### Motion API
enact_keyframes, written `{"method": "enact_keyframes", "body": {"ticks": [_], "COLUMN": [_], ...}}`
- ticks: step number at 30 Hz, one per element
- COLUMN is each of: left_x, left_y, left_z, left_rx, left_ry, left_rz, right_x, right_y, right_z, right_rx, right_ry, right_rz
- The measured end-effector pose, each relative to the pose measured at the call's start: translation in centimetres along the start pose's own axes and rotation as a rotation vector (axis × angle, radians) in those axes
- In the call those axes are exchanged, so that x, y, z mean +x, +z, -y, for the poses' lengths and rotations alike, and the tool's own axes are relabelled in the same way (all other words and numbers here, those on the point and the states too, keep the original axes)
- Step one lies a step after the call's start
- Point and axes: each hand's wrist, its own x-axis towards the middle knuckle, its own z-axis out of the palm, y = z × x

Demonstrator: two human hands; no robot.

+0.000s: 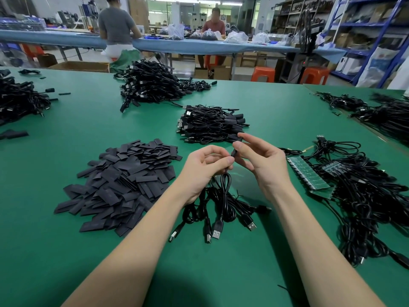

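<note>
Over a green bench (221, 273), just right of a pile of flat black sleeve pieces (124, 182), the left hand (205, 167) pinches a thin black USB cable (225, 191). The right hand (259, 160) pinches the cable's tip.

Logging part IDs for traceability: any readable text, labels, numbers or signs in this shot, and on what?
Nothing legible.
Green printed circuit board strip: white markings, too small to read.
Thin black USB cable: no print visible.
Brown cardboard boxes in the background: blurred, unreadable.
</note>
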Motion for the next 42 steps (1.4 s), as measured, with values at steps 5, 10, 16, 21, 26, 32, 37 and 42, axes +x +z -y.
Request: {"method": "enact_keyframes", "body": {"ticks": [5,10,16,21,26,32,37,42], "left_x": [0.0,0.0,-0.1,0.1,0.4,1.0,2.2,6.4], "left_y": [0.0,0.0,-0.1,0.1,0.2,-0.2,-0.9,-1.4], "left_z": [0.0,0.1,0.0,-0.5,-1.1,-2.1,-3.0,-4.6], "left_rx": [0.002,0.011,0.039,-0.045,0.060,0.332,0.551,0.893], "left_ry": [-0.010,-0.010,-0.009,-0.036,0.001,-0.014,0.018,0.168], "left_rz": [-0.007,-0.006,-0.008,-0.034,-0.108,-0.049,0.007,-0.049], "right_x": [0.0,-0.1,-0.2,0.0,-0.1,0.3,0.8,0.8], "right_y": [0.3,0.3,0.2,0.2,-0.7,0.3,0.1,0.0], "right_z": [0.0,-0.1,0.0,0.7,1.7,1.0,0.7,0.3], "right_rx": [-0.044,-0.077,-0.087,-0.070,-0.320,0.051,0.232,0.115], "right_ry": [-0.042,-0.052,-0.027,0.186,0.404,0.372,0.320,0.424], "right_rz": [-0.031,-0.031,-0.019,0.034,0.310,0.078,-0.080,-0.094]}}
